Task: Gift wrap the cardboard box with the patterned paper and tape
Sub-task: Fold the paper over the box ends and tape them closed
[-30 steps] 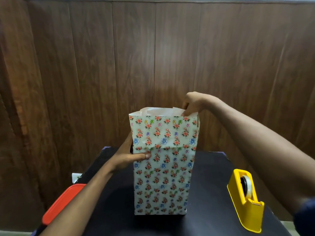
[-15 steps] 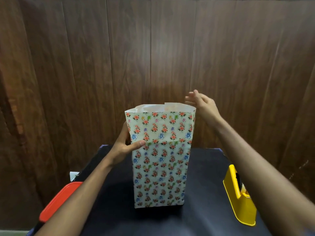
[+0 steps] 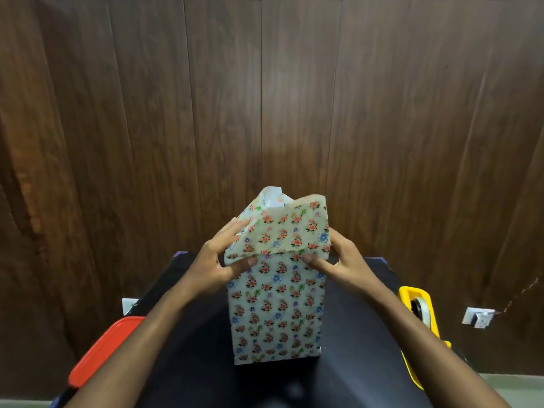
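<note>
The cardboard box, wrapped in floral patterned paper (image 3: 276, 313), stands upright on the black table (image 3: 353, 372). Above the box top the loose paper is creased and leans forward, with its white inner side showing at the peak. My left hand (image 3: 213, 266) lies at the upper left corner. Its thumb presses the front at the fold line and its straight fingers push the side paper inward. My right hand (image 3: 346, 262) holds the upper right corner, thumb on the front, fingers wrapped round the paper's right edge and mostly hidden. The yellow tape dispenser (image 3: 418, 313) sits at the table's right edge.
A red plastic lid (image 3: 100, 354) lies at the table's left edge. A dark wood-panelled wall rises right behind the table, with a white socket (image 3: 477, 318) low on the right and another (image 3: 128, 305) low on the left.
My right hand came down from above the paper's top to the box's upper right corner. My left hand shifted up to the left corner. The open paper top is now creased and folding inward.
</note>
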